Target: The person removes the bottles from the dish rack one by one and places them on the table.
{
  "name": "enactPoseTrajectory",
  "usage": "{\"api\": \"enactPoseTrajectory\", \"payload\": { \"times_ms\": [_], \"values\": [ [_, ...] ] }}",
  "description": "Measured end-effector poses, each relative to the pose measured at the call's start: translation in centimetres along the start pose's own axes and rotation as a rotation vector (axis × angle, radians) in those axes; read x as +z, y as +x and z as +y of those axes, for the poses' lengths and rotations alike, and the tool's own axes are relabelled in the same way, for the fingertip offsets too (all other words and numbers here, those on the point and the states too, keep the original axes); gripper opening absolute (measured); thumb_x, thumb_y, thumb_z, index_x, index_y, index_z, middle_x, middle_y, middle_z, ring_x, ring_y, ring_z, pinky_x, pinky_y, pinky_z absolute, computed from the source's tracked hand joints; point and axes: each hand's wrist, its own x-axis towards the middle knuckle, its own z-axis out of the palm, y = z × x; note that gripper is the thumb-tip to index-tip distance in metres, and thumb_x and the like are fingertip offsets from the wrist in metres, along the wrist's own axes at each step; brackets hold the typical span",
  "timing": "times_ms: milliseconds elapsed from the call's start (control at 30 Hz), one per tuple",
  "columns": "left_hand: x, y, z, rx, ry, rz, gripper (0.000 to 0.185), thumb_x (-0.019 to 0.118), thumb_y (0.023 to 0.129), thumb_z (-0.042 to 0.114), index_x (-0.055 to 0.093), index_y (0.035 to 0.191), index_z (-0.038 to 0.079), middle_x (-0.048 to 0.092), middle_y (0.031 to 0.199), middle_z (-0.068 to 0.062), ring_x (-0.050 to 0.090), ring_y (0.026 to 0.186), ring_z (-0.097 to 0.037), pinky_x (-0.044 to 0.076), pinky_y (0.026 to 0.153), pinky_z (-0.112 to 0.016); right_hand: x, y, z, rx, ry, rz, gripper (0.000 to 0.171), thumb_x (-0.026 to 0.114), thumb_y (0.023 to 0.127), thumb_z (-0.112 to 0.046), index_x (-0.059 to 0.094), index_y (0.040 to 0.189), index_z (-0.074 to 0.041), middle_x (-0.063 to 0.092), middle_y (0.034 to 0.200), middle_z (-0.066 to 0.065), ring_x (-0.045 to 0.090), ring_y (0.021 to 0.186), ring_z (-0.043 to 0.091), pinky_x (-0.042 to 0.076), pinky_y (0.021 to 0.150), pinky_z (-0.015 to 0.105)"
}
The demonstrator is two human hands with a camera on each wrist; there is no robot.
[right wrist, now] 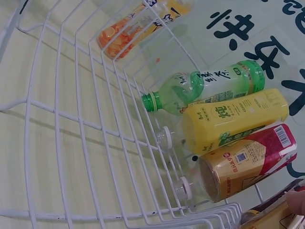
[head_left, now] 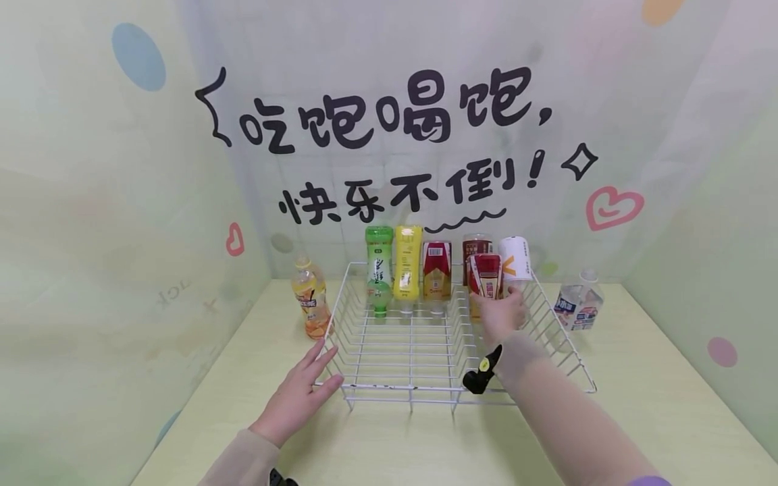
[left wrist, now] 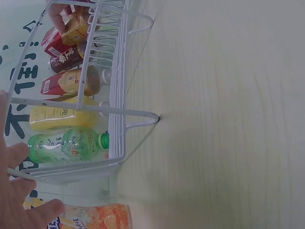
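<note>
Red-labelled bottle (head_left: 484, 275) sits in your right hand (head_left: 503, 312), fingers curled round it, inside the wire basket (head_left: 389, 388) near its far right corner. Your left hand (head_left: 300, 395) rests with straight fingers on the basket's near left corner.

Wire basket (head_left: 419, 351): thin metal rod, white glossy coating. Bench (head_left: 638, 405): pale wood-grain laminate, smooth, matt. Green bottle (right wrist: 209, 86): clear plastic, shiny film label. Yellow bottle (right wrist: 233, 119): glossy plastic wrap. Red-gold bottle (right wrist: 248, 160): glossy printed sleeve, white plastic cap. Sleeves (head_left: 565, 412): soft matt cloth.
</note>
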Motion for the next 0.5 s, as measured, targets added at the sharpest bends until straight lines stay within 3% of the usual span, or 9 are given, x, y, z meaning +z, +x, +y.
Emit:
{"api": "enactPoseTrajectory", "payload": {
  "times_ms": [500],
  "values": [
    [-0.20,0.02,0.37,0.004,-0.013,0.001,0.068,0.052,0.093,0.056,0.041,0.147,0.014,0.021,0.158,-0.012,0.031,0.136,-0.045,0.032,0.101,-0.066,0.49,-0.27,0.20,0.021,-0.072,-0.006,0.084,0.079,0.079,-0.023,0.029,0.145,-0.009,0.035,0.137,0.020,0.028,0.127,0.038,0.026,0.106,0.055]
  ]
}}
